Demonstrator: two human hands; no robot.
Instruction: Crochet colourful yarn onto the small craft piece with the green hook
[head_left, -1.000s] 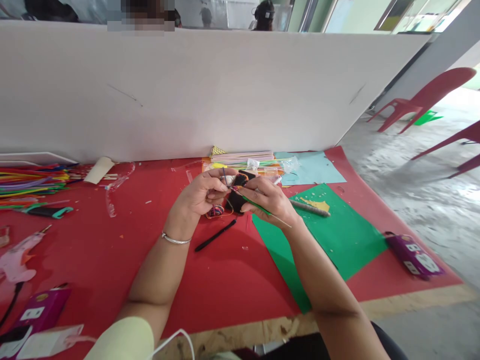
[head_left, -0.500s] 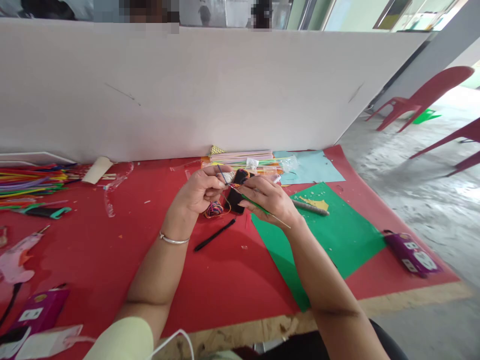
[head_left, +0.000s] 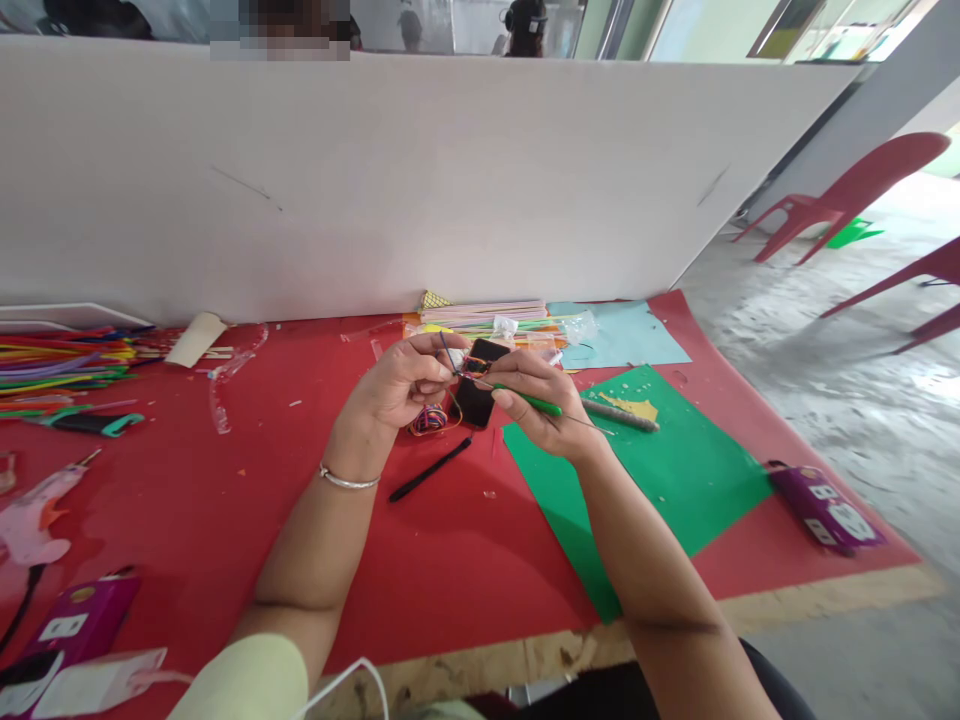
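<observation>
My left hand [head_left: 411,380] is closed, thumb and index finger pinching a thin dark blue stem [head_left: 445,347] that stands up above the fingertips. My right hand [head_left: 541,398] grips a slim crochet hook with a green handle [head_left: 541,405]. Its metal shaft points left and meets the stem and some multicoloured yarn at the left fingertips; the hook's tip is too small to make out. Below the left hand lies a small ball of multicoloured yarn [head_left: 429,420]. Behind the fingers lies a black phone-like object [head_left: 475,402], partly hidden.
A black pen-like stick [head_left: 430,470] lies on the red table cover [head_left: 450,560]. Green sheet [head_left: 667,480], grey roll [head_left: 626,417] and purple box [head_left: 825,508] are at right. Pipe cleaners [head_left: 60,365], teal-handled cutter [head_left: 97,423] and pink glue gun [head_left: 41,510] are at left. A white panel [head_left: 375,180] stands behind.
My right hand has turned and opened slightly around the crochet hook, so more of its green handle shows. Its rear end now points farther right. My left hand stays nearly still.
</observation>
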